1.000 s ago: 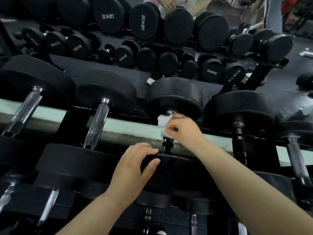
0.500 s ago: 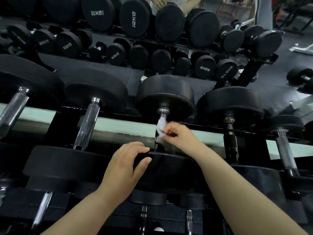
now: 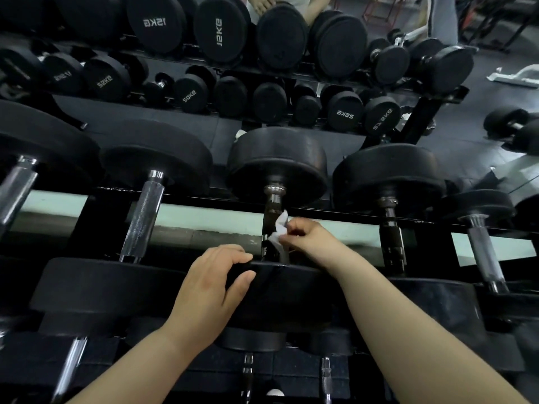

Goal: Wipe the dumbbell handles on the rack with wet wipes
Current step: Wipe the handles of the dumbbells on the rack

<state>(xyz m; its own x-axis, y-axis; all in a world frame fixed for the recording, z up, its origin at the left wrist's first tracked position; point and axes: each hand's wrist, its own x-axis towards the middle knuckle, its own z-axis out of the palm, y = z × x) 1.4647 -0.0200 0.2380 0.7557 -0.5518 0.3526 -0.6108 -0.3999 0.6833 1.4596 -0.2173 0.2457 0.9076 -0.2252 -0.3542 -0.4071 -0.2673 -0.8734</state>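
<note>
**Hands.** The right hand (image 3: 306, 237), fingers curled, pinches a crumpled white wet wipe (image 3: 279, 228) against the right side of a dark dumbbell handle (image 3: 272, 204). It does so on the handle's lower half, just above the near head (image 3: 291, 290). The left hand (image 3: 210, 284) holds the upper rim of that near head, with the fingers bent over the edge and the thumb spread on the front face.

**Dumbbell.** The handle runs away from the person to the far head (image 3: 277, 158), a thick black disc, and a bright collar marks the joint. A black rack rail (image 3: 204, 201) crosses at about mid-handle, and a pale green strip lies just behind it.

**Neighbours.** On the left a knurled chrome handle (image 3: 143, 214) lies roughly parallel and well apart from the wiped one, with open room between them. On the right a second dark handle (image 3: 390, 228) lies likewise, and the right forearm occupies part of that gap. The far heads of the three dumbbells stand near one another, with narrow slots between their edges.

**Surround.** Beyond a band of dark floor (image 3: 466, 126) stands a second rack (image 3: 420, 118). It carries two rows of black dumbbells whose lettering reads reversed.
</note>
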